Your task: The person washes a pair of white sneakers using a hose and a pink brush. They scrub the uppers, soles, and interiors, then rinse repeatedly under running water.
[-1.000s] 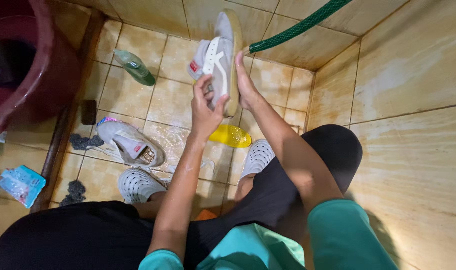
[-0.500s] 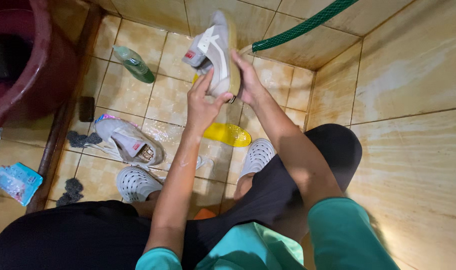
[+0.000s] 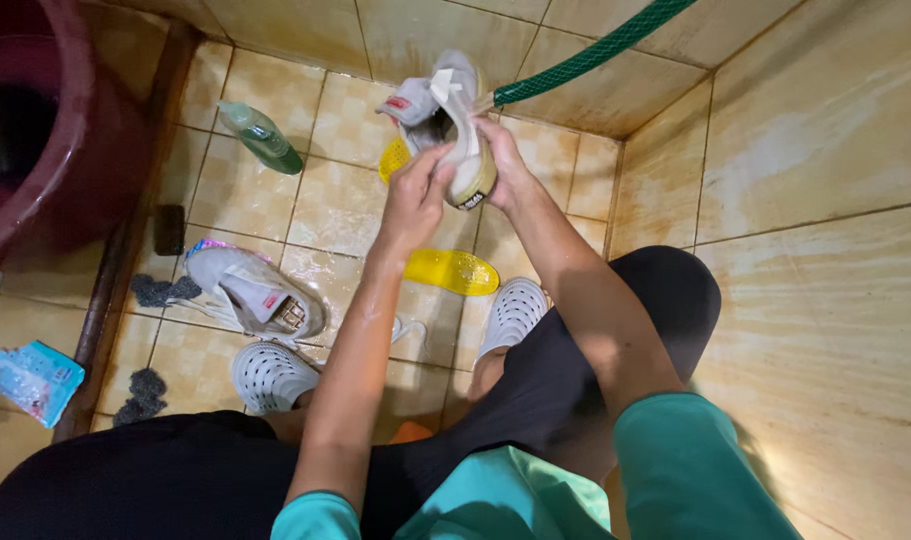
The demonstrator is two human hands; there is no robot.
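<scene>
Pale grey sneaker [image 3: 455, 125], wet, tan sole edge turned outward, tongue loose, held up at twelve o'clock over the tiled floor [image 3: 325, 210]. Left hand [image 3: 415, 200] wrapped around its near side, fingers curled shut on it. Right hand [image 3: 505, 165] clasping the sole edge, beside the green hose [image 3: 595, 50] end.

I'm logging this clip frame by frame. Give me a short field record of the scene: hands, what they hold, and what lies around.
left hand: grips the raised sneaker from the left
right hand: holds the sneaker's sole side
hose: green hose ends beside the sneaker
floor: wet tiles; second sneaker, two yellow insoles, green bottle
feet: white perforated clogs
left edge: dark red tub
</scene>
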